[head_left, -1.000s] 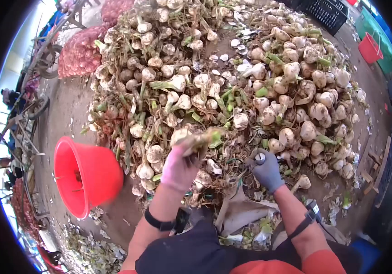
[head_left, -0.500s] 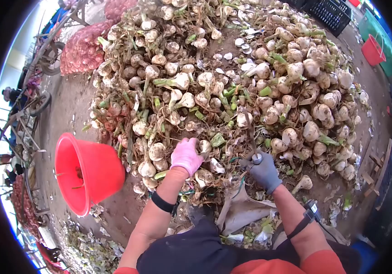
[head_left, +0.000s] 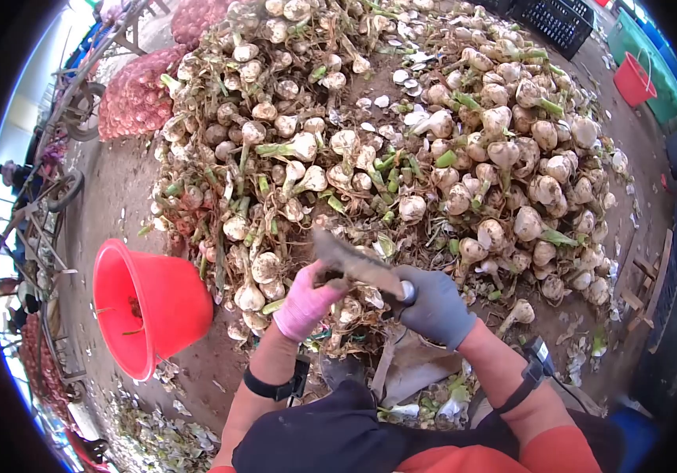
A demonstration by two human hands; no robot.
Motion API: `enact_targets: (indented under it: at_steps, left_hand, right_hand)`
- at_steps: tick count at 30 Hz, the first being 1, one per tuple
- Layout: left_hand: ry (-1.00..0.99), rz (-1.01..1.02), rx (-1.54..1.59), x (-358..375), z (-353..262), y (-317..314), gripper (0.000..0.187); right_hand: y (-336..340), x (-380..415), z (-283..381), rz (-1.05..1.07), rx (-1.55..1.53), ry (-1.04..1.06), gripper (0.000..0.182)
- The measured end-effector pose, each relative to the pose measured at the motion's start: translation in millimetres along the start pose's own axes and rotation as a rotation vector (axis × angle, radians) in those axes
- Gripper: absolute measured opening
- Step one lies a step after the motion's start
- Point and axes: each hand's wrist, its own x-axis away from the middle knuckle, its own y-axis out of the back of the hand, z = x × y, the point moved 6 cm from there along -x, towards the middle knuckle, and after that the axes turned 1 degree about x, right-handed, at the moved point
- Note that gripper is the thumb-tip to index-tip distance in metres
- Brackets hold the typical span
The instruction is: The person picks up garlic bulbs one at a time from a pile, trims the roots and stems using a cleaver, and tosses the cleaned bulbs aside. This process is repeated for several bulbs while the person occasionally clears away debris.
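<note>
My right hand point(head_left: 437, 306), in a grey glove, is closed around the handle of a knife point(head_left: 358, 266). Its broad, dirt-stained blade points left, across the top of my left hand point(head_left: 307, 303). That hand wears a pink glove, and its fingers are curled round a garlic bulb point(head_left: 338, 284), mostly hidden by the blade and fingers. Both hands are close together at the near edge of a large heap of garlic bulbs point(head_left: 346, 143) with roots and cut green stems. Just below the hands, a pale cloth point(head_left: 413, 370) lies near my legs.
A red bucket point(head_left: 185, 296) stands tilted at the left, with a few scraps inside. Filled red net sacks point(head_left: 137, 91) lie at the back left. At the back right are a black crate point(head_left: 555, 24) and another red bucket point(head_left: 634, 80). Peelings point(head_left: 161, 430) litter the ground.
My right hand has swung the knife from pointing away to lying leftward, over my left hand. The left hand has drawn slightly back toward me with the garlic bulb.
</note>
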Motion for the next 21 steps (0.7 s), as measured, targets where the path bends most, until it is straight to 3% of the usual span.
enact_targets:
  at_steps: [2,4,6,7,8,10,11,14,17,21]
  left_hand:
    - [0.081,0.137,-0.087,6.5,-1.2,-18.2,0.041]
    - [0.002,0.075,-0.034,5.2,3.5,-25.8,0.031]
    - [-0.895,0.036,-0.947,18.0,-37.6,-48.2,0.039]
    - [-0.494,0.011,-0.356,10.5,-20.6,-37.9,0.059]
    - [-0.496,0.010,-0.356,11.8,-22.4,-35.0,0.059]
    - [-0.276,0.079,-0.497,13.9,-20.5,-32.5,0.076]
    - [-0.233,0.074,-0.325,16.4,-23.0,-35.4,0.072]
    - [-0.343,0.079,-0.439,19.2,-29.5,-37.6,0.070]
    - [-0.331,0.008,-0.639,17.7,-18.4,-32.8,0.065]
    - [-0.351,0.053,-0.529,18.9,-13.7,-37.1,0.062]
  right_hand:
    - [-1.5,-0.5,13.9,0.062,0.158,0.052,0.029]
    - [7.1,1.7,25.3,0.064,0.165,0.035,0.030]
    - [7.7,3.5,31.7,0.105,0.192,0.088,0.026]
    - [8.6,5.5,35.0,0.105,0.193,0.089,0.026]
    - [6.6,8.2,39.1,0.133,0.229,0.101,0.025]
    - [3.4,11.5,41.0,0.160,0.262,0.115,0.024]
    - [2.9,12.7,41.3,0.158,0.245,0.137,0.024]
    - [-0.5,13.4,36.0,0.143,0.252,0.168,0.023]
    - [-3.0,11.9,33.9,0.100,0.284,0.207,0.020]
    - [-2.0,7.3,25.0,0.028,0.207,0.238,0.021]
